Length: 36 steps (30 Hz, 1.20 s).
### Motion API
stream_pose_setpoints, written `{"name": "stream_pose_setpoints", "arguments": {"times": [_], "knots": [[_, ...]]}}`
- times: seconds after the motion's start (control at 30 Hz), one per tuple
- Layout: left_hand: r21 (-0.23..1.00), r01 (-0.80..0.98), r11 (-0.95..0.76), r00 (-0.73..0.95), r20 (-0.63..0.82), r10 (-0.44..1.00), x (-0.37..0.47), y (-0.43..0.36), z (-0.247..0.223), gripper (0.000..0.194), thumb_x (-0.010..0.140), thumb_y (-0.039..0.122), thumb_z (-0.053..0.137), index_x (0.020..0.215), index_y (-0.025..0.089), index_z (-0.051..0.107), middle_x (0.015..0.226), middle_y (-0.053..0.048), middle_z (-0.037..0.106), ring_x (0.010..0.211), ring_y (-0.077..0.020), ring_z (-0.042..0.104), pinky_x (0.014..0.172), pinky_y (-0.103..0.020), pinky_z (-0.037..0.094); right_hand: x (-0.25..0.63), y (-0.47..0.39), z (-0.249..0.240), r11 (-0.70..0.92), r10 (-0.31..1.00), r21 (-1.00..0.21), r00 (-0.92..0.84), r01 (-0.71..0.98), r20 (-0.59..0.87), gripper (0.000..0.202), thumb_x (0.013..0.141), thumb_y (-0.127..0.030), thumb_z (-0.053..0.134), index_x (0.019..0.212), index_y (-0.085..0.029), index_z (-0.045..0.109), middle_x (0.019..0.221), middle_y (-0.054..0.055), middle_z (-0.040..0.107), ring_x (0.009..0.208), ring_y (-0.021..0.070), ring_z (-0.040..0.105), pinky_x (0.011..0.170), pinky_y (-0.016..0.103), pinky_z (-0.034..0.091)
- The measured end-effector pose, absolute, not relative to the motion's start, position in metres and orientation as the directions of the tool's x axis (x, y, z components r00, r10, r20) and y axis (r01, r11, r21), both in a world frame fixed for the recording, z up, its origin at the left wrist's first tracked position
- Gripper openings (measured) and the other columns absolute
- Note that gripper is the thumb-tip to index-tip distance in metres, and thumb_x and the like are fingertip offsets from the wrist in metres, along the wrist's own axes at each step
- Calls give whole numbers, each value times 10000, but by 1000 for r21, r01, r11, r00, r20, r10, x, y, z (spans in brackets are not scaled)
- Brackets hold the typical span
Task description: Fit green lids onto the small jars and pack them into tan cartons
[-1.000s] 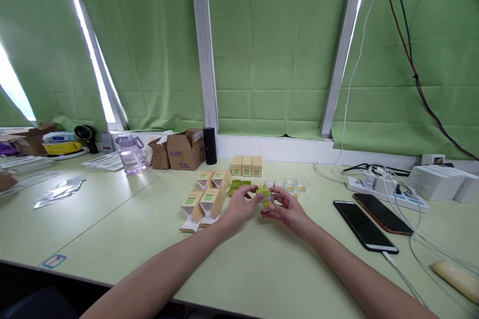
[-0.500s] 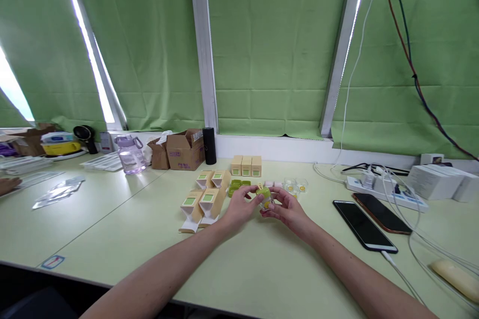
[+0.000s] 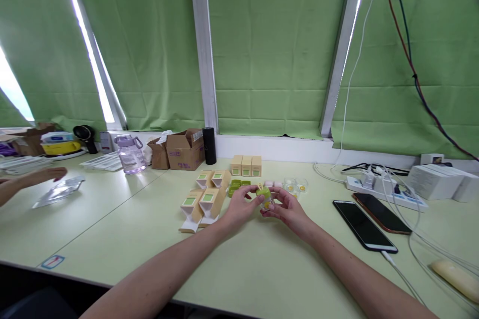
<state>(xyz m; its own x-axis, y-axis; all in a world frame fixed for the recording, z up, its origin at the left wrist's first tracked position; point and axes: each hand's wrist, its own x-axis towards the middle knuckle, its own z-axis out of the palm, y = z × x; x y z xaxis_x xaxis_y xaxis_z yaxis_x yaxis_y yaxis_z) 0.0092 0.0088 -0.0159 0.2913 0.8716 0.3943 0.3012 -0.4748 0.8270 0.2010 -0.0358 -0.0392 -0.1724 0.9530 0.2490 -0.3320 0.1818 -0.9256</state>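
Note:
Between my two hands is a small clear jar with a green lid [image 3: 264, 192] and a pale yellow loop on top. The fingers of my left hand [image 3: 241, 207] are at the green lid. My right hand [image 3: 290, 210] pinches the clear lower part, where something yellow shows through. Just behind my left hand lie several green lids [image 3: 234, 185]. Past the jar are small pale pink pieces [image 3: 273, 183], partly hidden by my fingers. Clear cups [image 3: 301, 185] with yellow centres stand behind my right hand. Left of my left hand are several open tan boxes [image 3: 208, 200].
Three closed tan boxes [image 3: 246, 166] stand at the back. Two phones [image 3: 364, 225], a power strip [image 3: 389, 194] and loose cables lie to the right. A water bottle [image 3: 130, 155] and cardboard carton [image 3: 184, 152] stand left; a co-worker's hand [image 3: 41, 177] is at far left.
My hands and the jar stay almost where they were. At far left, the co-worker's hand has reached further right, over the table near the clear plastic bag.

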Motion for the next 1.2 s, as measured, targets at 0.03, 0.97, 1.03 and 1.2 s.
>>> {"name": "stream_pose_setpoints", "arguments": {"times": [0.03, 0.97, 1.03, 1.2], "knots": [[827, 301, -474, 294, 393, 871, 9, 8, -15, 548, 799, 561, 746, 1176, 164, 727, 1207, -146, 735, 1036, -292, 690, 897, -417, 552, 201, -36, -39, 182, 953, -926, -171, -332, 249, 598, 690, -386, 915, 1196, -269, 619, 1178, 51, 623, 877, 243, 755, 874, 488, 605], [845, 280, -456, 331, 361, 872, 10, 0, -7, 507, 815, 496, 734, 1195, 160, 717, 1204, -138, 734, 1052, -290, 686, 887, -392, 544, 201, -38, -36, 176, 955, -932, -176, -318, 240, 598, 691, -401, 910, 1191, -271, 610, 1187, 54, 635, 893, 245, 755, 888, 486, 601], [844, 270, -463, 333, 370, 867, 10, 2, -8, 507, 812, 502, 740, 1189, 163, 721, 1204, -136, 736, 1054, -290, 686, 883, -394, 548, 201, -38, -37, 178, 954, -931, -174, -320, 243, 578, 701, -395, 904, 1189, -274, 618, 1188, 55, 641, 892, 242, 755, 888, 487, 598], [840, 253, -481, 327, 394, 859, 9, 4, -11, 505, 802, 519, 755, 1170, 175, 734, 1194, -130, 746, 1062, -293, 685, 899, -405, 546, 200, -39, -36, 178, 954, -928, -172, -328, 244, 573, 701, -389, 905, 1190, -275, 627, 1196, 64, 646, 896, 247, 755, 885, 490, 597]]}}
